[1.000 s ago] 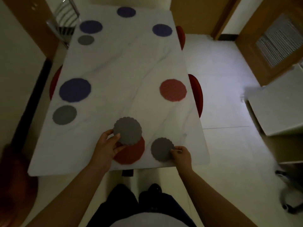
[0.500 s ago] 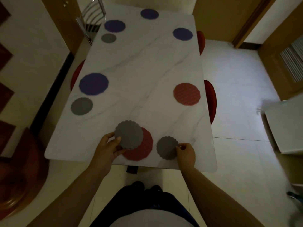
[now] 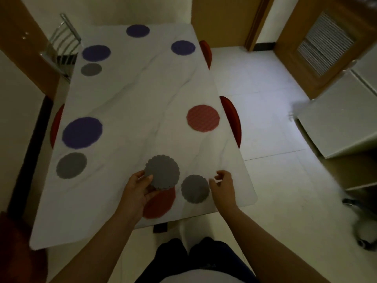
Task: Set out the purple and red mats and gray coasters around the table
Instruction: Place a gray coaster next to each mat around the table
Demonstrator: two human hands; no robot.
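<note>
**While the left hand (image 3: 136, 190) holds a coaster stack (image 3: 162, 174), the right hand (image 3: 223, 188) holds nothing**

Left fingers pinch the stack's near-left edge, thumb on top. The stack is lifted over the far edge of the near red mat (image 3: 163, 203), which lies flat at the near end of the counter (image 3: 132, 94). Right fingers are loosely curled, thumb and forefinger apart, just right of the lone gray coaster (image 3: 195, 188) lying right of that mat. Beyond the mat to the right: second red mat (image 3: 203, 118). Beyond to the left: purple mat (image 3: 82, 132), with the left gray coaster (image 3: 71, 165) beside it. Well beyond, at the far end: three far purple mats (image 3: 138, 30) and a far gray coaster (image 3: 91, 69).
</note>
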